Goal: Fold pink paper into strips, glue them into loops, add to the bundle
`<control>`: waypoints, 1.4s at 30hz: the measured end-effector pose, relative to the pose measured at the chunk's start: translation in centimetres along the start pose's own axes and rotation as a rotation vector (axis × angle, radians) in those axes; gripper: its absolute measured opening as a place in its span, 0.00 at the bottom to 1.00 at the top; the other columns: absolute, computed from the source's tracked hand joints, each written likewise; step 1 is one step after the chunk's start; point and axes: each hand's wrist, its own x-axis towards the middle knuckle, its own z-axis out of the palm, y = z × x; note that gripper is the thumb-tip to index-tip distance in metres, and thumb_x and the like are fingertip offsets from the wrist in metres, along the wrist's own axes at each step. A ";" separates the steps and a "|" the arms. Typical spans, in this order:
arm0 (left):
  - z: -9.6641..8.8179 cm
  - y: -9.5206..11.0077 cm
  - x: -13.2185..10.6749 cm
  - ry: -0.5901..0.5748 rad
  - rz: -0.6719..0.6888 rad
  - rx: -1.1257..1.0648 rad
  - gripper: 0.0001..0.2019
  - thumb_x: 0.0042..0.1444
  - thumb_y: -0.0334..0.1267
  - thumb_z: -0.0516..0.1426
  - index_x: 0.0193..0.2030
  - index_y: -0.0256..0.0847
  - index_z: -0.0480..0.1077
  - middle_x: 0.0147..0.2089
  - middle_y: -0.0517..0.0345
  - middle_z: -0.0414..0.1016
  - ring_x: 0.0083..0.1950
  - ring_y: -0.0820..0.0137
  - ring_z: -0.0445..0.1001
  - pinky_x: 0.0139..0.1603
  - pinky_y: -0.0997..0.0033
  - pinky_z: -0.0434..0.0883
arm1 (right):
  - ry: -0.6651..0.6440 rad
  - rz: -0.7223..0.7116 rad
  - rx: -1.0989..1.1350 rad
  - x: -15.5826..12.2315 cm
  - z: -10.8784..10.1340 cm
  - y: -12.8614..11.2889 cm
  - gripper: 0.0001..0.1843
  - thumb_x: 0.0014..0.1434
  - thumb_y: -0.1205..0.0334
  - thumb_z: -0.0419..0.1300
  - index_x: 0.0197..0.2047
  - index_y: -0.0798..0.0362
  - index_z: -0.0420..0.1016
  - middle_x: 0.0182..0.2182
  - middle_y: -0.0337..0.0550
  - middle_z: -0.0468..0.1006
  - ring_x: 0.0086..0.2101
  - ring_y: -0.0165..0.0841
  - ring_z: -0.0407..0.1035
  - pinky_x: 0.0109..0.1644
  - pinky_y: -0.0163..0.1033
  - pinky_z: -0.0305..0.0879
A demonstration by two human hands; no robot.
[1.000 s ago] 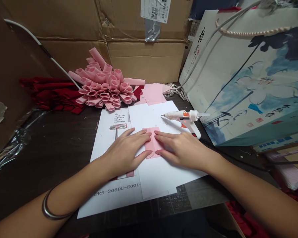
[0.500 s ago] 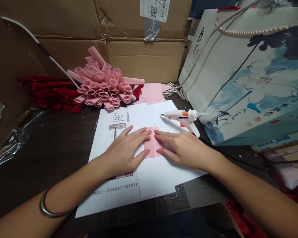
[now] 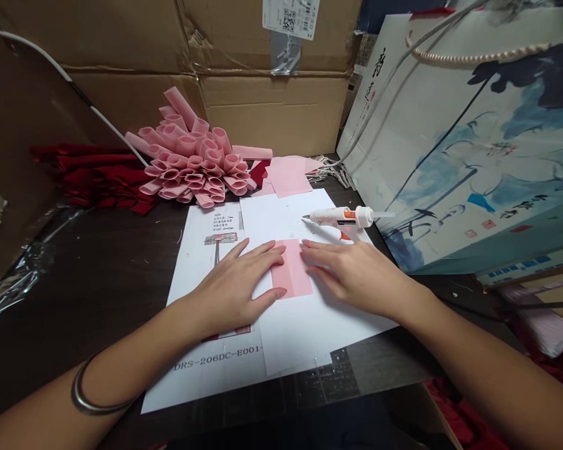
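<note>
A pink paper piece (image 3: pixel 291 269) lies flat on a white sheet (image 3: pixel 300 331), between my hands. My left hand (image 3: pixel 232 287) rests palm down on the white sheet, its fingertips at the pink piece's left edge. My right hand (image 3: pixel 356 275) lies palm down just off the pink piece's right edge, fingers spread. Neither hand grips anything. Behind my right hand, a white hot glue gun (image 3: pixel 344 217) lies on its side. A printed sheet (image 3: pixel 206 244) lies under the left wrist. Farther back stands a pink rolled-paper flower (image 3: pixel 192 164), with loose pink sheets (image 3: pixel 287 176) next to it.
Red paper rolls (image 3: pixel 94 175) lie left of the flower, against cardboard boxes (image 3: pixel 272 106). A large painted paper bag (image 3: pixel 464 137) stands at the right, with metal clips (image 3: pixel 335 176) near its base. Crumpled clear plastic (image 3: pixel 23 275) lies on the dark tabletop (image 3: pixel 79 312) at the left.
My right hand has slid right, off the pink piece, which now lies flatter and wider. My left hand has barely moved.
</note>
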 end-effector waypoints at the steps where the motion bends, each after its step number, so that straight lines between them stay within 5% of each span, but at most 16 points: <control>1: 0.0 0.0 0.0 -0.001 0.003 0.002 0.27 0.64 0.49 0.51 0.66 0.36 0.60 0.69 0.49 0.60 0.71 0.59 0.55 0.73 0.48 0.47 | 0.008 0.001 -0.003 0.0 0.0 0.0 0.14 0.67 0.63 0.52 0.52 0.53 0.74 0.50 0.46 0.79 0.43 0.44 0.76 0.46 0.48 0.66; 13: -0.2 0.1 0.0 -0.031 0.012 -0.008 0.27 0.65 0.48 0.50 0.67 0.37 0.58 0.70 0.50 0.57 0.72 0.60 0.52 0.73 0.48 0.44 | -0.047 -0.013 0.041 0.2 0.4 -0.3 0.15 0.67 0.57 0.52 0.50 0.54 0.75 0.48 0.46 0.79 0.47 0.46 0.74 0.50 0.50 0.65; 22: -0.2 0.0 0.1 -0.033 -0.049 -0.068 0.29 0.63 0.50 0.52 0.67 0.40 0.56 0.70 0.52 0.58 0.72 0.61 0.54 0.73 0.49 0.44 | 0.014 0.057 0.124 0.3 -0.2 -0.1 0.13 0.63 0.73 0.51 0.39 0.54 0.77 0.36 0.43 0.81 0.35 0.37 0.74 0.46 0.43 0.62; 27: -0.3 0.0 0.2 -0.016 -0.070 -0.148 0.26 0.61 0.48 0.55 0.63 0.41 0.60 0.68 0.51 0.62 0.70 0.60 0.58 0.73 0.48 0.45 | 0.156 -0.024 0.153 0.0 0.7 -0.6 0.13 0.65 0.66 0.53 0.45 0.53 0.79 0.32 0.43 0.78 0.33 0.34 0.71 0.40 0.39 0.60; 35: -0.7 0.4 0.3 -0.013 -0.083 -0.160 0.27 0.61 0.47 0.56 0.63 0.40 0.60 0.67 0.48 0.63 0.67 0.55 0.62 0.71 0.45 0.49 | 0.037 -0.105 0.070 0.9 1.9 -1.5 0.21 0.66 0.61 0.49 0.60 0.49 0.70 0.39 0.45 0.74 0.26 0.29 0.61 0.29 0.37 0.48; 42: -0.7 0.4 0.3 -0.027 -0.075 -0.149 0.24 0.62 0.48 0.54 0.62 0.40 0.62 0.67 0.51 0.63 0.69 0.58 0.59 0.73 0.47 0.47 | 0.003 -0.163 -0.046 1.0 2.1 -1.9 0.20 0.67 0.60 0.47 0.56 0.52 0.72 0.38 0.45 0.74 0.25 0.30 0.61 0.27 0.39 0.42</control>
